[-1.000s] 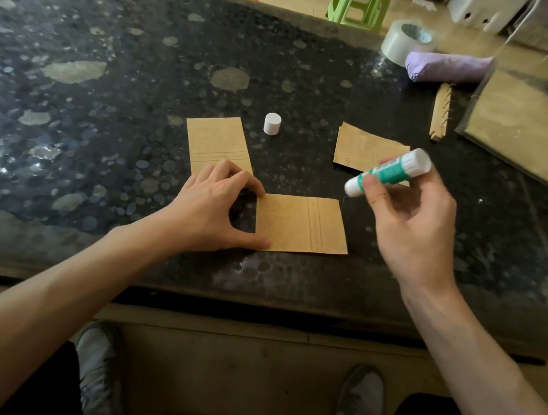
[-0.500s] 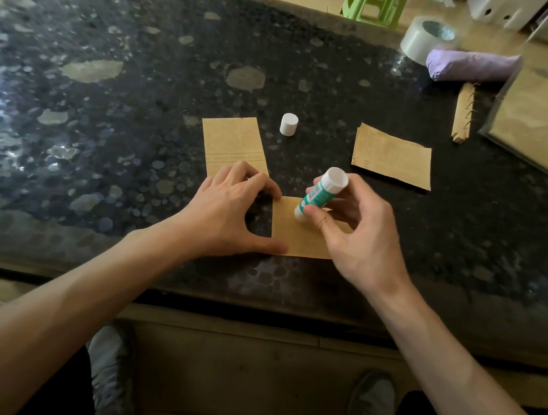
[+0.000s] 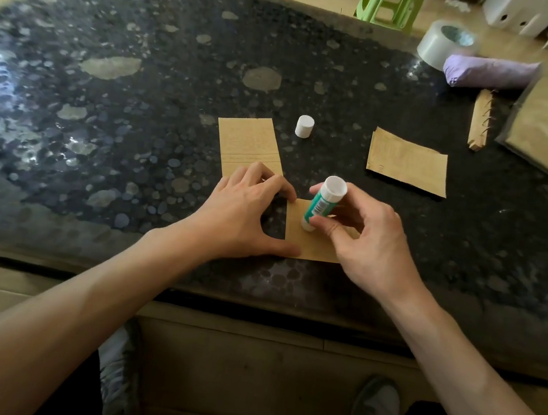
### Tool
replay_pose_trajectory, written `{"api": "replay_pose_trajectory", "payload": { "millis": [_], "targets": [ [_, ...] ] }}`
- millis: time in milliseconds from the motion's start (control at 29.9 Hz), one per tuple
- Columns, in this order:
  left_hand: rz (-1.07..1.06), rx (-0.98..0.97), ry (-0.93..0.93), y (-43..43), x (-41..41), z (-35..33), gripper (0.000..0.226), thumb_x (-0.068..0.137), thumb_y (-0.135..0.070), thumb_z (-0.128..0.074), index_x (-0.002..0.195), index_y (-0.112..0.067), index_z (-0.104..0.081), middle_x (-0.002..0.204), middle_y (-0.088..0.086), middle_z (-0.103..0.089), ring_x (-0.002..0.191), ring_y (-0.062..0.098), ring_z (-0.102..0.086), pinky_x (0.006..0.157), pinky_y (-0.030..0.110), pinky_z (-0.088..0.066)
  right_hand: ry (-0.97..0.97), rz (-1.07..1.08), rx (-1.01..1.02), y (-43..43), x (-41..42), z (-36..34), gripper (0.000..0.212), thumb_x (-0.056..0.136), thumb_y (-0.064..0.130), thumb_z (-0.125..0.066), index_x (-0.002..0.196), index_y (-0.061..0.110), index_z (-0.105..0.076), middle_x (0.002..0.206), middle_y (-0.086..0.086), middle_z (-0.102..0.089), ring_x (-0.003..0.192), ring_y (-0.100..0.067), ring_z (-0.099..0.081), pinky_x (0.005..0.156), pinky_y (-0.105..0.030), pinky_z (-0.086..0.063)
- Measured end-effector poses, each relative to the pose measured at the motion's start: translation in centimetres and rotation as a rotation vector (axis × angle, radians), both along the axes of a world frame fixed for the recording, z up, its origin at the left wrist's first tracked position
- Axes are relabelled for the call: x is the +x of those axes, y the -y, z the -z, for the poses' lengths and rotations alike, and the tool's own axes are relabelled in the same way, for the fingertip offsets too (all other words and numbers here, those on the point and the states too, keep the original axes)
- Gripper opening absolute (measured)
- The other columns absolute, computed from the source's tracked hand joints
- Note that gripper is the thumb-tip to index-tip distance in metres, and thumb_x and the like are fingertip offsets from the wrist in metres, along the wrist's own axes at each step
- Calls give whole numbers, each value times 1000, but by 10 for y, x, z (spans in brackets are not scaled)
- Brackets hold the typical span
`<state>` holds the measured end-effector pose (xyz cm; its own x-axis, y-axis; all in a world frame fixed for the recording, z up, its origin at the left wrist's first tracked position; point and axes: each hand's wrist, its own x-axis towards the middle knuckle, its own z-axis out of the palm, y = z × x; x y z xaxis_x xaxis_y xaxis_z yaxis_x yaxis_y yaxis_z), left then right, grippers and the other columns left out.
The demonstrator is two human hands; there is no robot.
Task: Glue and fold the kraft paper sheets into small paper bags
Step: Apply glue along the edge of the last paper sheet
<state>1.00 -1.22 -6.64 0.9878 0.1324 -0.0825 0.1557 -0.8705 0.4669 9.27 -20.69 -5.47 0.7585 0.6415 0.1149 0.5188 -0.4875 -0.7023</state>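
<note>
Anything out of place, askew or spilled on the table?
Nothing spilled. The white cap stands loose, off the glue stick held in the right hand. The far-right kraft piece lies askew.

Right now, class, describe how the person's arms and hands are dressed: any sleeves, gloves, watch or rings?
The left hand and right hand are ungloved. Both forearms are uncovered to the frame edge: no sleeve, watch, bracelet or ring shows.

Green-and-white glue stick (image 3: 321, 206), brown kraft sheet (image 3: 309, 242), dark speckled table (image 3: 142, 87)
</note>
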Motion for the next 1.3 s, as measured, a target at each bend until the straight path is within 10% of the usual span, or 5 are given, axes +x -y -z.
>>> {"api": "replay_pose_trajectory", "payload": {
  "millis": [635,1303],
  "targets": [
    [0,-8,-13,0,0,-2,80,65,-75,-75,132,-42,-47,131,-10,-36,128,12,-33,108,35,-28,162,-28,-49,6,-9,1,31,96,28,-73,122,14,-63,115,6,-66,104,-4,-57,91,-23,-53],
    [9,-22,-20,-1,1,-1,79,63,-76,-73,131,-45,-47,131,-9,-38,126,13,-33,101,31,-25,70,-19,2,16,0,6,32,96,37,-73,124,24,-62,108,25,-60,99,15,-60,85,-4,-47]
  ]
}}
